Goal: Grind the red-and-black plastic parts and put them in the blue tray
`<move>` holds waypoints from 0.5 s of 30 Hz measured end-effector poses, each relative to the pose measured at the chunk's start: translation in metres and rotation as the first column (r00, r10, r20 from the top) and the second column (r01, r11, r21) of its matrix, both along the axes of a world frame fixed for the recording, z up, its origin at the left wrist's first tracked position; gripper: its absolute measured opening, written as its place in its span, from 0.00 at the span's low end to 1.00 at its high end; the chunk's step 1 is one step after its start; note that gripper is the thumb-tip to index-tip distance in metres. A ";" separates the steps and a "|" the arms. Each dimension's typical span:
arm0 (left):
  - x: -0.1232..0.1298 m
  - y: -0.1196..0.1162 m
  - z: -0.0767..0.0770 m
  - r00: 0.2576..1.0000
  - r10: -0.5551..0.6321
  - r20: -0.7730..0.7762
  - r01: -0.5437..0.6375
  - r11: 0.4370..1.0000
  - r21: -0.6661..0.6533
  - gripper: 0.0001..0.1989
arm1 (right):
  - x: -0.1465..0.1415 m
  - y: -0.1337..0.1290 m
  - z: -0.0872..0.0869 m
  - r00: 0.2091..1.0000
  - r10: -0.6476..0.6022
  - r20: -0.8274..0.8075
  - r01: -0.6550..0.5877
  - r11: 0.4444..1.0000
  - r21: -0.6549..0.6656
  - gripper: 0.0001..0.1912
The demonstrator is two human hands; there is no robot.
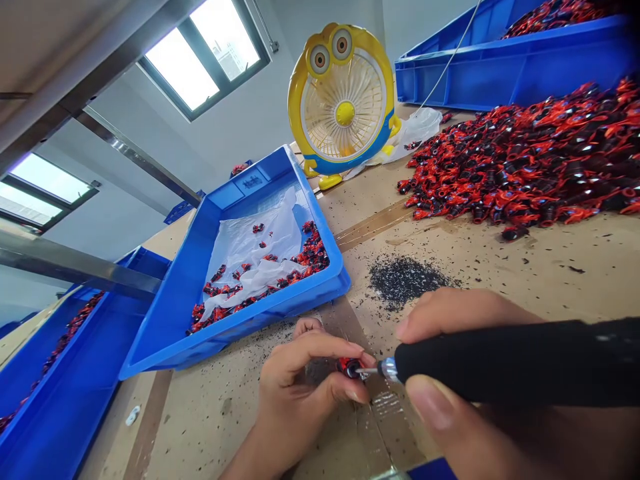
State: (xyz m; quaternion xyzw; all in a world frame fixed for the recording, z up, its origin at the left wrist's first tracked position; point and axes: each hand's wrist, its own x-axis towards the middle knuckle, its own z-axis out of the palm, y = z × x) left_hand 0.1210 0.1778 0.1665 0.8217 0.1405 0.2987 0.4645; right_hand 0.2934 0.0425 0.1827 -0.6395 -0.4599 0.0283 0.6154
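My left hand (305, 373) pinches a small red-and-black plastic part (347, 367) between thumb and fingertips, its round dark opening turned to the right. In my right hand (450, 400) lies a thick black pen-shaped tool (495, 363) with a silver collar and a thin metal bit. The bit's tip meets the part at its opening; whether it is inside or just against the rim I cannot tell. Most of the right hand's fingers are hidden behind the tool. Just beyond both hands is a small heap of black shavings (407, 280).
A blue bin (240, 357) with red-and-black parts on white plastic stands ahead-left; another blue bin (85, 393) is farther left. A yellow fan (345, 113) stands at the back. On the right, a large pile of parts (525, 160) lies before a blue crate (500, 73).
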 end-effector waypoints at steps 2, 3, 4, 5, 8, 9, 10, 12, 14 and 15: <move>0.000 0.000 0.000 1.000 0.001 0.007 -0.001 1.000 0.003 0.11 | 0.004 -0.002 -0.004 0.999 0.031 0.024 -0.031 0.999 0.022 0.05; 0.000 0.001 0.000 1.000 0.002 0.008 -0.002 1.000 0.004 0.11 | 0.005 -0.003 -0.006 0.999 0.040 0.019 -0.040 0.999 0.036 0.06; 0.000 0.001 0.000 1.000 0.002 0.009 -0.002 1.000 0.004 0.11 | 0.005 -0.003 -0.007 0.999 0.033 0.001 -0.033 0.998 0.047 0.05; 0.000 0.001 -0.001 1.000 -0.001 0.008 0.001 1.000 0.002 0.11 | 0.006 -0.004 -0.008 1.000 0.021 -0.016 -0.020 0.999 0.051 0.04; 0.001 0.001 0.000 1.000 -0.007 0.001 0.007 1.000 -0.006 0.11 | 0.006 -0.003 -0.005 1.000 -0.014 0.024 0.014 1.000 0.021 0.03; 0.001 0.001 0.001 1.000 -0.007 -0.002 0.007 1.000 -0.009 0.11 | 0.006 -0.002 -0.003 0.999 0.001 0.044 -0.002 1.000 0.012 0.04; 0.001 0.001 0.001 1.000 -0.011 -0.003 0.011 1.000 -0.008 0.10 | 0.007 -0.002 -0.001 0.998 0.035 0.053 -0.036 0.999 0.007 0.04; 0.001 0.001 0.001 1.000 -0.017 -0.002 0.017 1.000 -0.005 0.10 | 0.008 -0.001 0.000 0.991 0.127 0.048 -0.127 0.992 -0.002 0.06; 0.000 0.001 0.000 1.000 -0.014 -0.006 0.014 1.000 -0.001 0.10 | 0.009 0.001 -0.002 0.979 0.190 0.069 -0.190 0.982 -0.005 0.10; 0.000 0.001 -0.001 1.000 -0.005 -0.011 0.005 1.000 0.003 0.10 | 0.009 0.002 -0.004 0.972 0.219 0.088 -0.219 0.976 -0.010 0.12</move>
